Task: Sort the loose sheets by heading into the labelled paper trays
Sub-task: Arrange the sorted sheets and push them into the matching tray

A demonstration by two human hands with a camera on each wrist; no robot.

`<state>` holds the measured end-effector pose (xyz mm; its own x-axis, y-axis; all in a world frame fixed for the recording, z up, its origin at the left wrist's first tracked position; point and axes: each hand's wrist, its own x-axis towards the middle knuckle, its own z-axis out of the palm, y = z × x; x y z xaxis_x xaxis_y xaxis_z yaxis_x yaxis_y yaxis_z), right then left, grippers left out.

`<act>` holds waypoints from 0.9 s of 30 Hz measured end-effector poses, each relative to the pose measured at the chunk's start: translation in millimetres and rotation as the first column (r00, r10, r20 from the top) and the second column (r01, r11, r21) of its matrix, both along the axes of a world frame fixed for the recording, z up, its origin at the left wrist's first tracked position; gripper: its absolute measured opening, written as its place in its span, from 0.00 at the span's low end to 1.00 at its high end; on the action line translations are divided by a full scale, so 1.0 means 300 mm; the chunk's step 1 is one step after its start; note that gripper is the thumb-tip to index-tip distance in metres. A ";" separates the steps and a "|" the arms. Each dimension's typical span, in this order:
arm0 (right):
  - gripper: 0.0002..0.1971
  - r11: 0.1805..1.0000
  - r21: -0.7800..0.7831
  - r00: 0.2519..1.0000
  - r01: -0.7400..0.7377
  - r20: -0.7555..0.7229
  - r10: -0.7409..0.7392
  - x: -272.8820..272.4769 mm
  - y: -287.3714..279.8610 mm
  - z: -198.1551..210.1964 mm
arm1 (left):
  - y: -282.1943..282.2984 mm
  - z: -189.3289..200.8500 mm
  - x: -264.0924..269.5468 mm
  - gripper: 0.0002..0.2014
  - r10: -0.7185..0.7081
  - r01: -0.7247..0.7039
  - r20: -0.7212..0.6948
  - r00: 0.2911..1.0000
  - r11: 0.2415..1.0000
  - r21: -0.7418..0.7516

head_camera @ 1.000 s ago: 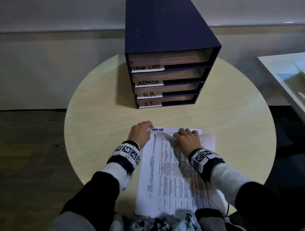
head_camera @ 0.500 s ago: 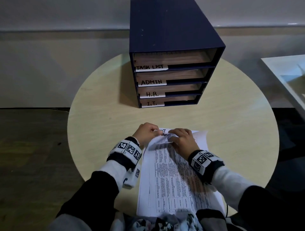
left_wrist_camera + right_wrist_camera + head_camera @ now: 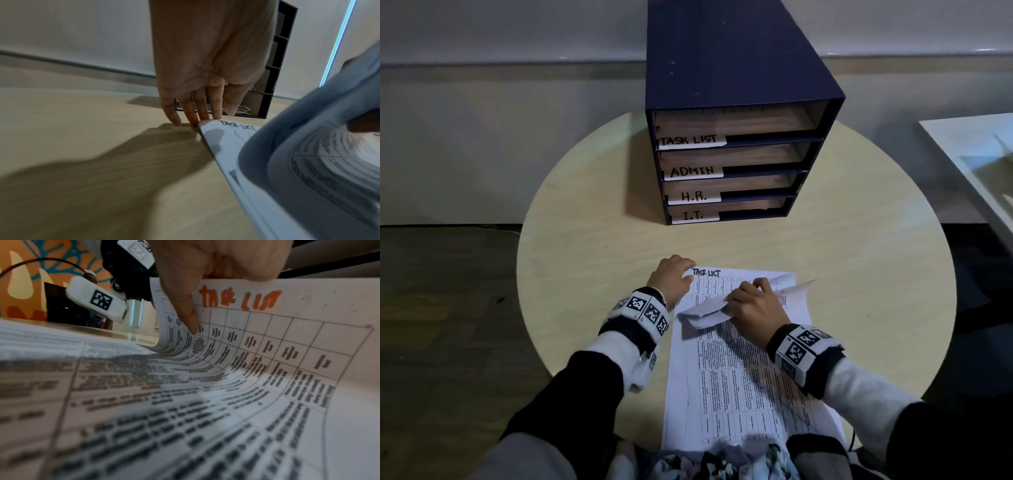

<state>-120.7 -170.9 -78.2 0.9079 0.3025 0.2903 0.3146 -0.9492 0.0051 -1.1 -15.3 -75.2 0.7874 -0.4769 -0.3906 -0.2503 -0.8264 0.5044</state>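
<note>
A stack of printed sheets (image 3: 726, 387) lies at the near edge of the round table (image 3: 592, 260). My right hand (image 3: 751, 303) pinches the far end of the top sheet (image 3: 705, 310) and curls it back toward me; its orange heading (image 3: 240, 300) shows in the right wrist view. The sheet beneath (image 3: 230, 138) is headed TASK LIST. My left hand (image 3: 671, 275) presses straight fingertips (image 3: 194, 121) on the stack's far left corner. The navy tray unit (image 3: 726, 144) stands behind, with slots labelled TASK LIST, ADMIN, H.R. and I.T.
A white table (image 3: 976, 164) edge shows at the far right. Dark floor (image 3: 441, 308) lies to the left of the round table. Bare tabletop lies between the stack and the tray unit.
My right hand has peeled the top sheet's far end up and back toward me, uncovering the TASK LIST heading of the sheet beneath. My left hand stays at the far left corner.
</note>
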 end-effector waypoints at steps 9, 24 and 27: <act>0.14 0.999 0.021 0.999 0.034 0.008 -0.034 0.010 0.023 0.002 | -0.004 0.021 -0.025 0.09 0.152 -0.173 -0.090 0.984 0.937 -0.304; 0.13 0.999 -0.035 0.999 -0.006 0.033 0.007 -0.002 0.018 0.003 | 0.003 0.018 -0.042 0.15 0.258 -0.319 -0.228 0.939 0.899 -0.298; 0.11 0.999 -0.035 0.998 -0.027 0.063 0.029 -0.006 0.021 0.002 | -0.003 0.005 -0.037 0.20 0.099 -0.101 0.029 0.995 0.992 0.069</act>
